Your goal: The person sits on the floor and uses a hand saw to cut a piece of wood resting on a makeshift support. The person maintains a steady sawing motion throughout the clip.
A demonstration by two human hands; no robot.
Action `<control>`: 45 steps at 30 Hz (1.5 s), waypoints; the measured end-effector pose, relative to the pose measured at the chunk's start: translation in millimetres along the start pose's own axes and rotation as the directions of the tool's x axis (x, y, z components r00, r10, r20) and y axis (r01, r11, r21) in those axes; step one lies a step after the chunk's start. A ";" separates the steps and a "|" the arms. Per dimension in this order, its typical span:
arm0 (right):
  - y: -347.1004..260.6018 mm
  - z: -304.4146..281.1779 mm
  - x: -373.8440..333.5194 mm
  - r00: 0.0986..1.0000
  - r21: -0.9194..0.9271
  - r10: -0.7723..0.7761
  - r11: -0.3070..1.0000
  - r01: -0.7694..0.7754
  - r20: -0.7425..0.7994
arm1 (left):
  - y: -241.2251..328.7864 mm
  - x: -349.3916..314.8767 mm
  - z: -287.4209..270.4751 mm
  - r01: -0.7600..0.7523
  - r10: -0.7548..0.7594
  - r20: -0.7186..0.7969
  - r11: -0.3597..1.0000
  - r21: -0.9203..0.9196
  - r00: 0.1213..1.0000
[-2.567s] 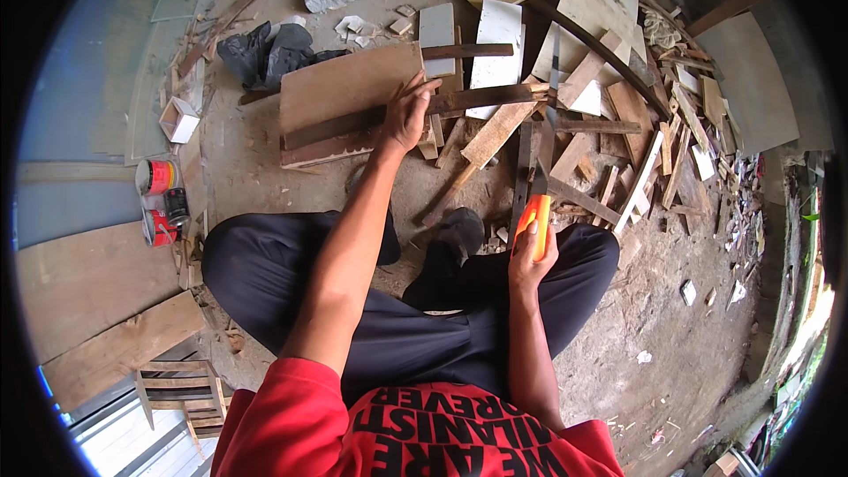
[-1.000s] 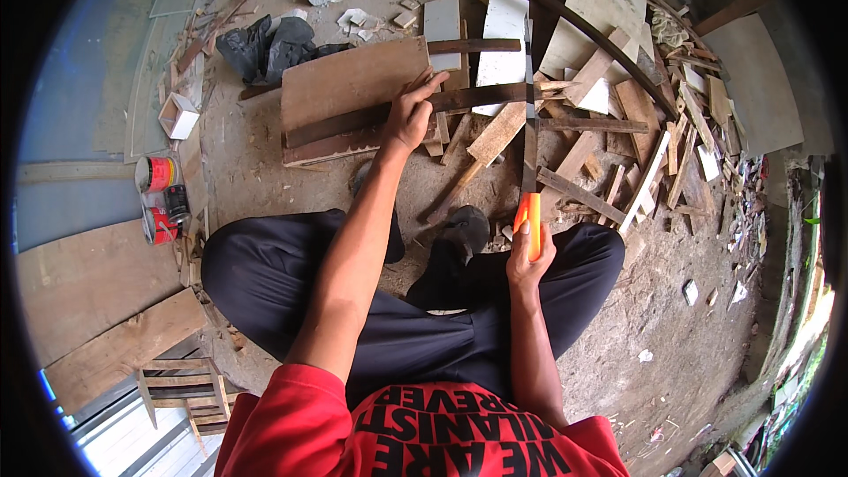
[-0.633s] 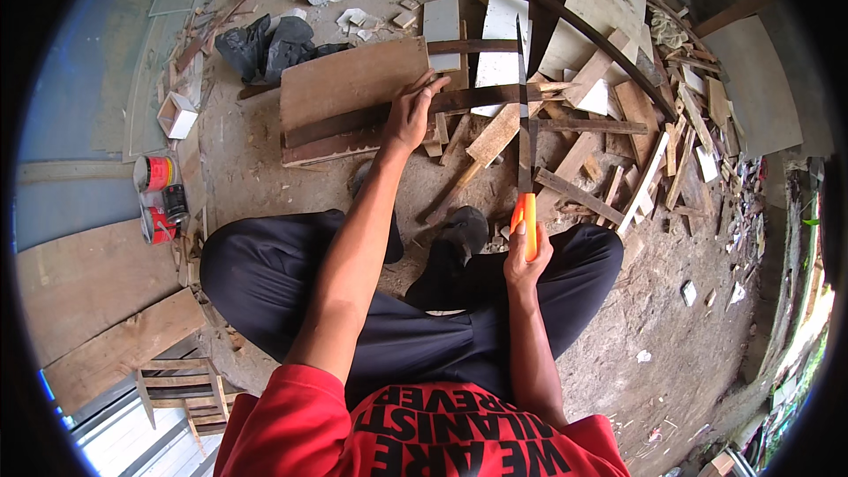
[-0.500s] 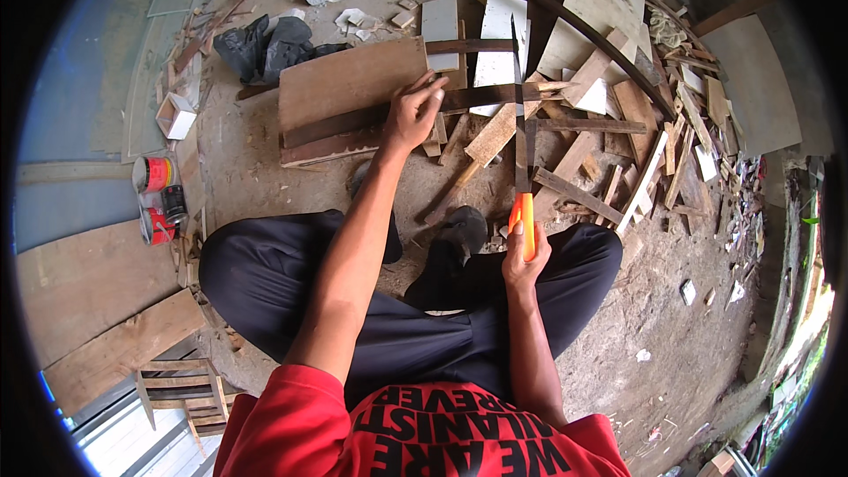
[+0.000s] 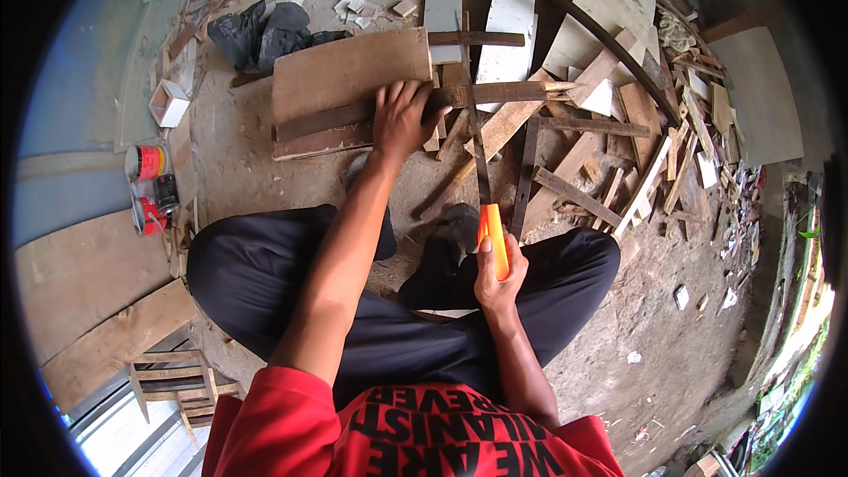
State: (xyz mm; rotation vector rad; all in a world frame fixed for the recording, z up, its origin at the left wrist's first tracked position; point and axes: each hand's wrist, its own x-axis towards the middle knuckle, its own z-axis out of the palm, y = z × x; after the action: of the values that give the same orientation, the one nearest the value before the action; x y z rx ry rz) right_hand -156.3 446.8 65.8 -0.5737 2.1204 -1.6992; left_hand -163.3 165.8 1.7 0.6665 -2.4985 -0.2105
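Dark wooden strip (image 5: 459, 97) lies across the plywood board (image 5: 349, 79) on the dirt, pinned flat by the left hand (image 5: 402, 117). Right hand (image 5: 495, 276) is wrapped around the orange-handled saw (image 5: 488, 212), blade on the strip; probably best with long even strokes, fingers clear

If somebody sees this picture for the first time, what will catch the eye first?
Probably the bright orange saw handle at centre, gripped by the right hand, its blade reaching up to a dark wooden strip. The left hand presses that strip onto a brown board. At the left edge stand red cans.
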 end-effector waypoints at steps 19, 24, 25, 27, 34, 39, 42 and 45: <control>-19.5 -9.0 -15.6 0.991 -0.074 0.101 0.993 -0.095 0.083 | 21.8 -19.5 19.4 0.189 -0.180 -0.069 0.971 0.148 0.981; -29.3 -7.6 -3.8 0.993 -0.133 0.117 0.985 -0.112 0.031 | 25.1 -16.8 23.3 0.242 -0.232 -0.080 0.959 0.148 0.969; -33.1 -7.4 -0.7 0.990 -0.076 0.139 0.988 -0.137 0.023 | 25.1 -16.3 23.1 0.243 -0.235 -0.074 0.959 0.148 0.969; -25.3 -11.8 -2.2 0.992 -0.099 0.123 0.988 -0.118 0.042 | 25.2 -15.8 22.7 0.245 -0.238 -0.063 0.958 0.146 0.969; -25.3 -26.9 -10.4 0.972 -0.064 0.189 0.981 -0.182 0.139 | 24.3 -16.8 20.3 0.242 -0.237 -0.057 0.961 0.132 0.970; -20.1 -38.1 -14.3 0.969 -0.067 0.039 0.997 -0.023 0.245 | 25.2 -15.5 20.2 0.231 -0.224 -0.072 0.965 0.122 0.972; -7.7 -41.8 -15.7 0.992 -0.148 0.003 0.989 0.016 0.124 | 24.8 -16.5 19.8 0.231 -0.221 -0.082 0.964 0.132 0.972; -15.2 -42.7 -17.7 0.996 -0.226 -0.005 0.974 0.026 0.091 | 24.7 -16.2 19.5 0.226 -0.219 -0.065 0.963 0.145 0.974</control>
State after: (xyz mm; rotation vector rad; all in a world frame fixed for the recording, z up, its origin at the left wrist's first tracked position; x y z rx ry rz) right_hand -162.0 488.6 90.2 -0.7189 2.2651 -1.4195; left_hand -172.2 195.5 -15.4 1.0045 -2.4072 -0.0849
